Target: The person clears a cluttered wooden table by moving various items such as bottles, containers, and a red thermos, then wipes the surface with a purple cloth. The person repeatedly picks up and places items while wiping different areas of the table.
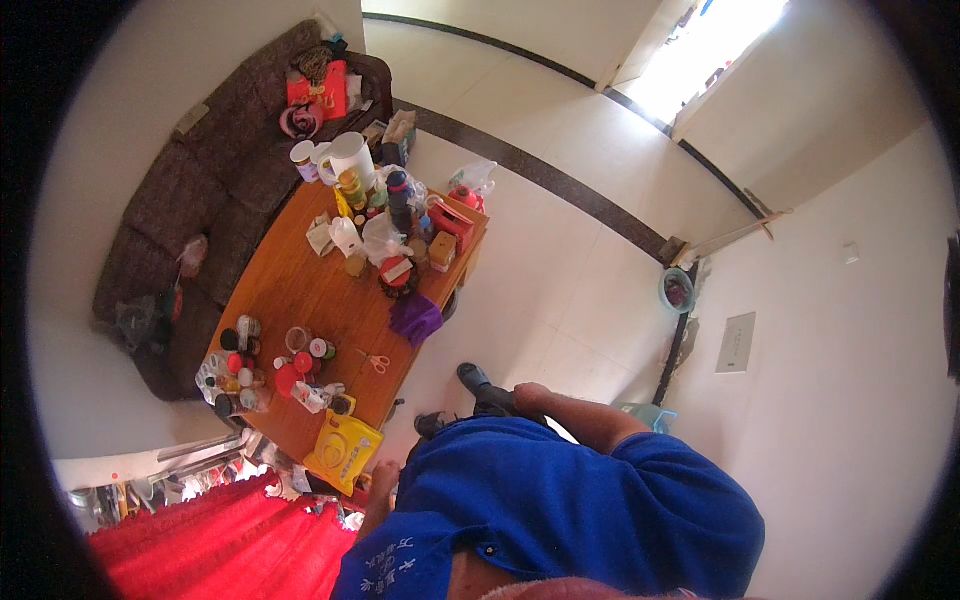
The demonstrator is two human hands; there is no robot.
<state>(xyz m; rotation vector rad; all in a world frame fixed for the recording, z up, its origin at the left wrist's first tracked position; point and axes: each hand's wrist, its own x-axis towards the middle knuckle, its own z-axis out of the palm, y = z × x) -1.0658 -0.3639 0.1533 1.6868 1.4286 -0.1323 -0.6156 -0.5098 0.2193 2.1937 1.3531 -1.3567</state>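
My right hand (pixel 531 398) hangs beside my dark trousers, its fingers curled out of sight; whether anything is in it cannot be told. By my left side, my left hand (pixel 387 474) is small and partly hidden by the blue shirt (pixel 540 480), close to the near corner of a wooden table (pixel 292 262). A yellow packet (pixel 343 452) with printing lies on that corner, nearest to my left hand but apart from it. Scissors (pixel 377 363) with pale handles lie farther along the table, beside several jars with red lids (pixel 287 380). A purple cloth (pixel 416 319) drapes over the table edge.
Bottles, a white pitcher (pixel 352 156) and a red box (pixel 451 225) crowd the table's far end. A brown sofa (pixel 180 187) runs behind it. A red curtain (pixel 232 540) hangs at lower left. By the right wall stands a basin (pixel 676 291); a bright doorway (pixel 697 60) is beyond.
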